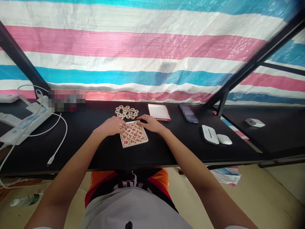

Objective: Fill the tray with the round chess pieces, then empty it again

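A shallow white box (144, 141) on the black table (95, 149) holds rows of round wooden chess pieces with red characters (132, 133). My left hand (111, 125) rests at the box's far left corner, fingers curled, a fingertip on a piece there. My right hand (150, 123) lies at the far right corner with fingers spread flat over the rim. Just beyond both hands sits a loose cluster of round pieces with dark characters (126, 112).
The box's lid (159, 112) lies upturned to the right of the cluster. Two white devices (209, 134) (224, 139) sit further right. A white power strip (26, 122) and cable (58, 144) occupy the table's left. A plastic bottle (25, 200) lies on the floor.
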Available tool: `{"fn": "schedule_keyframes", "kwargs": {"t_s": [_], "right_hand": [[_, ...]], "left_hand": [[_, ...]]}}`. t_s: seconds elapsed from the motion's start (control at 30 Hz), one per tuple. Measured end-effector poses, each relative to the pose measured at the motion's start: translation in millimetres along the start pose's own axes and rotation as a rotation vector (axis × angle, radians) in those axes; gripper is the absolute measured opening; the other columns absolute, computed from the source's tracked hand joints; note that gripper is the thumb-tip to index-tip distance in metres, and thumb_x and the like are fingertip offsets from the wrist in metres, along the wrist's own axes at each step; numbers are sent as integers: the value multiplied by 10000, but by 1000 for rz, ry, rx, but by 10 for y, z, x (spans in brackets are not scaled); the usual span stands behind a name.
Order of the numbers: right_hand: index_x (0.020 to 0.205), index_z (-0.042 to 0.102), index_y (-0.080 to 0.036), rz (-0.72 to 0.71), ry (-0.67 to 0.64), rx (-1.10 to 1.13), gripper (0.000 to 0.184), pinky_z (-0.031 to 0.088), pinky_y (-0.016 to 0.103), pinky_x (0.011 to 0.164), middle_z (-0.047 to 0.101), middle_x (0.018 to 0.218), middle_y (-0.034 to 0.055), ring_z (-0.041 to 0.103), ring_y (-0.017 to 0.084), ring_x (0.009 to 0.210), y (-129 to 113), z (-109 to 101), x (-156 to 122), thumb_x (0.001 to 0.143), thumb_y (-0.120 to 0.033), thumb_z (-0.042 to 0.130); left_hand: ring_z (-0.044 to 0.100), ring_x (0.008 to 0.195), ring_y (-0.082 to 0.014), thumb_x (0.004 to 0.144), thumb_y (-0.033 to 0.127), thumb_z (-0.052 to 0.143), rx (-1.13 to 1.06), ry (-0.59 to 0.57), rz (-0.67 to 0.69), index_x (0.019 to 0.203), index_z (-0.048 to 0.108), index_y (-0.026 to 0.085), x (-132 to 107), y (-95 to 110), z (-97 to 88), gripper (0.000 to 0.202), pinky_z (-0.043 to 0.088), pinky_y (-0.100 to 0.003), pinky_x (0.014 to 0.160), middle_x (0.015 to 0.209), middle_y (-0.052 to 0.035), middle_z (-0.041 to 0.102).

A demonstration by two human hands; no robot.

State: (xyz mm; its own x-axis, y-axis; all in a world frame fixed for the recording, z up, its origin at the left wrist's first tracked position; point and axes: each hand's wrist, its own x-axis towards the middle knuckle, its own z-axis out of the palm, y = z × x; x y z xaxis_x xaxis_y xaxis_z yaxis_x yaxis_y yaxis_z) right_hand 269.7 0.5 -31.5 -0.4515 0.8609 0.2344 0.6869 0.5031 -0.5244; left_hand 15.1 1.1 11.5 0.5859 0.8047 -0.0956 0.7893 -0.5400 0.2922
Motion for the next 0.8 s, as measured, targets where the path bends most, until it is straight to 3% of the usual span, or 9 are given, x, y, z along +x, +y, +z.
{"fn": "schedule_keyframes", "kwargs": {"t_s": [0.2,0.33,0.4,0.6,0.7,0.8], "right_hand": [[1132,649,-198,-10,6,-2,303,440,384,972,636,1108,87,587,221,1051,-5,10,1,895,-362,556],[1142,642,-183,-18,-3,4,302,444,378,966,632,1098,95,591,215,1038,-11,-7,-2,902,-339,547],[1145,641,-188,-17,-4,6,300,449,375,958,631,1092,93,596,212,1025,-9,-15,-3,904,-340,544],[1162,635,-190,-19,-11,4,318,452,388,954,633,1115,99,598,225,1031,-5,-24,-7,906,-352,539],[1162,634,-193,-25,-11,-7,313,454,394,952,636,1116,98,600,226,1027,-5,-21,-8,906,-347,539],[1161,634,-198,-27,-10,-5,311,453,382,956,636,1112,90,600,216,1031,-4,-15,-6,907,-349,538]], "left_hand": [[555,995,-271,693,326,627,25,-6,48,1015,724,269,26,-37,30,341,449,-334,837,1028,-56,635],[542,1050,-248,724,334,613,-29,101,219,976,700,195,32,-82,29,301,420,-328,925,1095,-70,615],[554,1039,-234,754,362,590,-100,177,238,990,681,186,17,-132,-7,308,420,-317,933,1090,-67,621],[613,883,-204,768,315,545,-142,363,-27,1071,644,193,-32,-447,-113,342,459,-304,817,1032,-54,650],[621,822,-207,746,318,576,-117,290,-168,1105,595,208,-5,-576,-61,376,464,-305,733,963,-49,673],[605,830,-224,794,382,543,-46,295,-190,941,621,212,40,-603,15,238,448,-301,691,887,-57,670]]}}
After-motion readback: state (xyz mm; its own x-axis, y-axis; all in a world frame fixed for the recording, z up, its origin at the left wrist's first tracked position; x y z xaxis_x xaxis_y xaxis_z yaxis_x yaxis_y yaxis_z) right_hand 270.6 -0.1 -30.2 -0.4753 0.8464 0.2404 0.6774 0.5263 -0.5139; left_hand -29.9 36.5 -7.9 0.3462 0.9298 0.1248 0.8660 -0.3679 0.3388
